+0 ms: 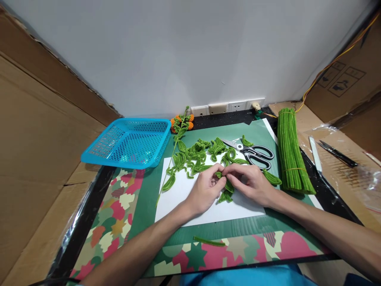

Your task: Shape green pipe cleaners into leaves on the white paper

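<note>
My left hand [206, 189] and my right hand [249, 183] meet over a white sheet of paper [181, 212], fingertips pinched together. Between them is a green pipe cleaner leaf [229, 186], partly hidden by the fingers. Just below it, another green leaf piece [225, 196] shows near the paper. Behind my hands lies a loose pile of bent green pipe cleaner leaves [195, 153]. Scissors [253, 153] with black and grey handles rest beyond my right hand, blades toward the pile. One short green pipe cleaner [209, 241] lies near the front edge.
A blue plastic basket [125, 162] stands at the back left. Beside it lies a stem with orange flowers [180, 129]. At right are a bundle of green pipe cleaners [293, 155], a white-handled tool [315, 155] and black tweezers [337, 153]. Cardboard [44, 131] walls the left side.
</note>
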Action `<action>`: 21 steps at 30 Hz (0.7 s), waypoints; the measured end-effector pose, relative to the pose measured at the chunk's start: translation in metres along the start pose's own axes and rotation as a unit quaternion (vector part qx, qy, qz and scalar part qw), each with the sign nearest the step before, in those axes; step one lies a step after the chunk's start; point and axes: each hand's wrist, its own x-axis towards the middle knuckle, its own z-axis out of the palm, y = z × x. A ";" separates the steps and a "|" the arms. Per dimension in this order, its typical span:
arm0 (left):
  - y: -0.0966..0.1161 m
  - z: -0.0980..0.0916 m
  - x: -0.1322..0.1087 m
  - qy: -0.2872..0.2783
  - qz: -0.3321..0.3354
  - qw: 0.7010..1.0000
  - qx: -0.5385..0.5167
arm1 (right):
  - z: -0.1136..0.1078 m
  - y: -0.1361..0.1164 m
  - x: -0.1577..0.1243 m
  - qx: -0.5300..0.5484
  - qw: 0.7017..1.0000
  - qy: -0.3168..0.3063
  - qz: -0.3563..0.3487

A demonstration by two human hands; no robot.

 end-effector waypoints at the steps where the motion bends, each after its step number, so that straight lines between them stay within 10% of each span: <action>1: 0.000 0.000 0.000 -0.001 0.001 1.000 0.001 | 0.000 0.000 0.000 -0.001 1.000 -0.002 0.001; 21: -0.001 -0.001 -0.001 -0.008 0.006 1.000 0.027 | -0.001 -0.002 0.001 0.002 1.000 -0.017 0.002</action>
